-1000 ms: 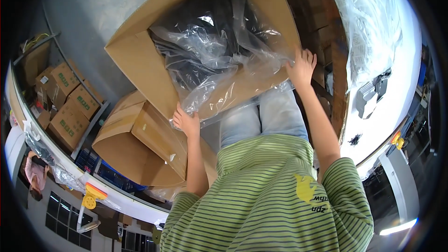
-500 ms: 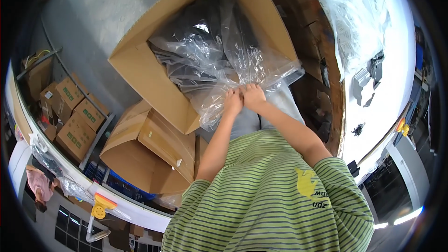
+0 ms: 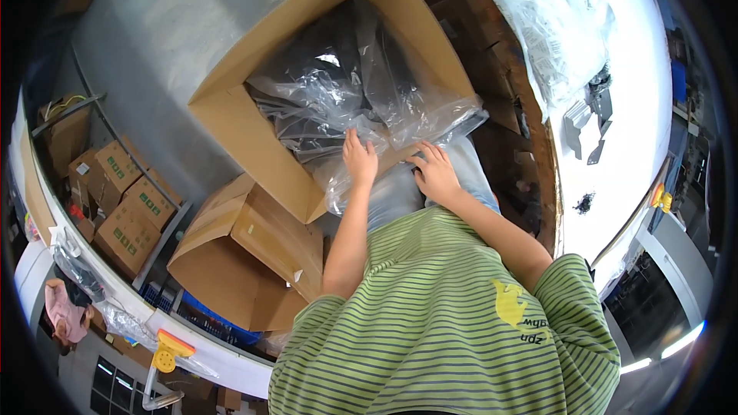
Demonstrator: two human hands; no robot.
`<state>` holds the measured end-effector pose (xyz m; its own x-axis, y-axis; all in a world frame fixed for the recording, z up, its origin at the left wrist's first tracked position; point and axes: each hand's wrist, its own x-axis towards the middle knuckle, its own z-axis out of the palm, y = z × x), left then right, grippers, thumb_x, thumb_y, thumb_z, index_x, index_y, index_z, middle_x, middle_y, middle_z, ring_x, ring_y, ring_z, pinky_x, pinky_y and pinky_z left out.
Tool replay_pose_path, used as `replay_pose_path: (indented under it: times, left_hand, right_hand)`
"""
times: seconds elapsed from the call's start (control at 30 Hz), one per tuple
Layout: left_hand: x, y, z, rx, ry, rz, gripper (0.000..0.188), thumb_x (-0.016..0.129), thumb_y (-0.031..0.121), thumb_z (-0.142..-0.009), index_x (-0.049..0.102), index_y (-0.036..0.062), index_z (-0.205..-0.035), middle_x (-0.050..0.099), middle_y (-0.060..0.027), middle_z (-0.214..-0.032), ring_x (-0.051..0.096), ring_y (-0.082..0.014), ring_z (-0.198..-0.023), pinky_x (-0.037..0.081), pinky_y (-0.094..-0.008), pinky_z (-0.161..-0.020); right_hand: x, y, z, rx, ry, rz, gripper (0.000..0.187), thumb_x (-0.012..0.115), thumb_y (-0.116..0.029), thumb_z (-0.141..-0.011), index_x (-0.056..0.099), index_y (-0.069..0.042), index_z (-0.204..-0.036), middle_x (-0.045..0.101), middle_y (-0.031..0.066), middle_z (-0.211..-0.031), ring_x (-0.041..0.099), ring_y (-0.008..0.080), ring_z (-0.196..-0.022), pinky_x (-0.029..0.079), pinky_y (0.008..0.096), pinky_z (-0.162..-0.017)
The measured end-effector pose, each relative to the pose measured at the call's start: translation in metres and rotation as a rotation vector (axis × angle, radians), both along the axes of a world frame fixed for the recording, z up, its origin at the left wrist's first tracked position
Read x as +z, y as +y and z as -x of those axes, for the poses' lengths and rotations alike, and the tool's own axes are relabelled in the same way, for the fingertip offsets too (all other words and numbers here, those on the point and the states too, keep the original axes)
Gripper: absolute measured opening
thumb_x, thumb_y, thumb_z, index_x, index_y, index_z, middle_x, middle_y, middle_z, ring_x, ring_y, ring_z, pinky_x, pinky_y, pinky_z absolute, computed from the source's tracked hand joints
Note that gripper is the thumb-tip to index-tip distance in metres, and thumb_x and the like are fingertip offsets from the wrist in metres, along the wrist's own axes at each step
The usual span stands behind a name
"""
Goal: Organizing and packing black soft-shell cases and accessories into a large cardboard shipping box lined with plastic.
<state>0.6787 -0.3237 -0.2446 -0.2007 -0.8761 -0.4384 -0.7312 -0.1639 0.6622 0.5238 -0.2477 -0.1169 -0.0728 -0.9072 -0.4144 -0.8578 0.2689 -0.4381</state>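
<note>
A large open cardboard box (image 3: 238, 127) stands right in front of me, lined with a clear plastic bag (image 3: 323, 88). Dark contents show through the film, but I cannot make out what they are. At the near left part of the bag lies my left hand (image 3: 360, 160), open, its extended fingers touching the crumpled plastic. My right hand (image 3: 438, 174) is by the box's near edge, open, with fingers apart and slightly bent. The two hands are separated, and neither grips anything visible.
A second, open cardboard box (image 3: 257, 250) lies at the near left. Closed cartons (image 3: 127, 223) are stacked farther left behind a metal rail. On the right, a white table (image 3: 607, 223) bears clear plastic bags (image 3: 546, 15) and grey parts (image 3: 590, 127). Another person (image 3: 65, 311) is at far left.
My hands were together pinching the gathered plastic at the near edge. They have let go and moved apart, the left forward onto the bag, the right to the right. The gathered film has spread.
</note>
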Motion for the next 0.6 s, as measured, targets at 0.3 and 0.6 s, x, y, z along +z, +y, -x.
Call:
replay_pose_path:
  times: [0.3, 0.6]
  left_hand:
    - [-0.051, 0.021, 0.079, -0.384, -0.051, -0.662, 0.047, 0.052, 0.045, -0.085, 0.056, 0.0108, -0.118, 0.047, -0.0179, -0.132, 0.039, -0.0305, -0.127, 0.019, -0.0507, -0.106]
    - [-0.019, 0.004, 0.028, -0.345, -0.554, -0.116, 0.033, 0.062, 0.032, -0.076, 0.065, 0.0069, -0.097, 0.059, -0.0141, -0.109, 0.049, -0.0306, -0.112, 0.033, -0.0419, -0.095]
  right_hand:
    - [0.053, 0.047, 0.047, -0.348, -0.106, 0.036, 0.027, 0.057, -0.008, -0.075, 0.063, -0.009, -0.102, 0.061, 0.011, -0.104, 0.053, 0.0305, -0.102, 0.038, 0.0418, -0.092]
    - [0.076, 0.123, 0.086, -0.756, -0.15, 0.001, 0.023, 0.057, -0.007, -0.076, 0.066, -0.009, -0.097, 0.061, 0.0129, -0.097, 0.057, 0.0319, -0.092, 0.045, 0.0373, -0.082]
